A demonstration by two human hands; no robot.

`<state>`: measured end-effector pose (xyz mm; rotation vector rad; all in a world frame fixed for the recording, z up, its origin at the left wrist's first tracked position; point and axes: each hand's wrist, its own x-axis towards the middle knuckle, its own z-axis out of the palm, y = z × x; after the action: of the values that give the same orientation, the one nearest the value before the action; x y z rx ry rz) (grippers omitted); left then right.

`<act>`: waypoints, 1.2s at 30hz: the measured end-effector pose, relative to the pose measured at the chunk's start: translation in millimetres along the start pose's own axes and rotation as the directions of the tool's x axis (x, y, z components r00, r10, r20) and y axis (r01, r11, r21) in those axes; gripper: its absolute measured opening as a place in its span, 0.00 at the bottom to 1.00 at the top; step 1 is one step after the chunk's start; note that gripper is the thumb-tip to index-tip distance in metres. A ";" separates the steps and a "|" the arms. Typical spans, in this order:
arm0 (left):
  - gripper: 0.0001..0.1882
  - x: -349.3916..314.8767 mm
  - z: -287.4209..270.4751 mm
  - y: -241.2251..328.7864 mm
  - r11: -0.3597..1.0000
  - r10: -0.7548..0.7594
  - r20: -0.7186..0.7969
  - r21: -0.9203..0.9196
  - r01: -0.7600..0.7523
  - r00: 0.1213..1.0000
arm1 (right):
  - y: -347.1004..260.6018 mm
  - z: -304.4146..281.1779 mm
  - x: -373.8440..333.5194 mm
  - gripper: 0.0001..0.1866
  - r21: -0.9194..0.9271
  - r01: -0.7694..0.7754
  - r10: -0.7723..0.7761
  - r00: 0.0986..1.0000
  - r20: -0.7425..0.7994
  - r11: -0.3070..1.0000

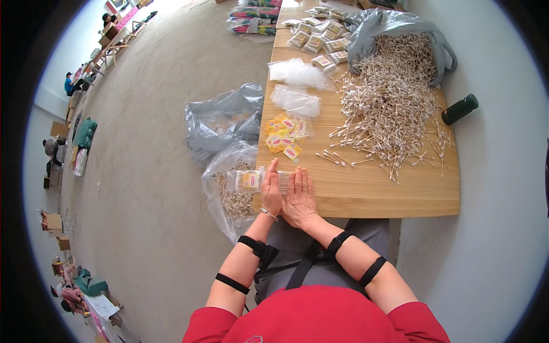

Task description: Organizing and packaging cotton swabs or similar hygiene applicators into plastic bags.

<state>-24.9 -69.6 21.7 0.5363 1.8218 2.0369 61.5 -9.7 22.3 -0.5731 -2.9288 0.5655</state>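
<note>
My right hand (300, 197) lies flat near the table's front left corner, palm down over a row of cotton swabs (283, 180). Close against it, my left hand (271, 193) stands on its edge with fingers stretched out. Just left of that hand, a clear plastic bag (231, 181) holding swabs and a yellow label card (250, 180) juts past the table's left edge. How the bag's other end meets the swabs is hidden by my hands. Beyond my fingertips are scattered yellow cards (281, 138) and several loose swabs (337, 158).
A large heap of cotton swabs (383, 103) spills from a grey plastic bag (446, 54) on the wooden table (366, 200). Empty clear bags (297, 101), filled packets (314, 44) and a dark green bottle (460, 109) lie there too. Below left stands an open bag of swabs (237, 203).
</note>
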 end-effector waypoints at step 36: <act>0.22 4.2 -5.9 -4.7 0.994 -0.001 0.030 0.107 -0.002 1.000 | -4.2 6.0 3.5 0.46 0.028 0.018 -0.017 0.999 -0.027 0.999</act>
<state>-31.5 -72.0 16.6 0.5930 1.9211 1.9297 55.8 -14.0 18.5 -0.5466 -2.8930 0.5920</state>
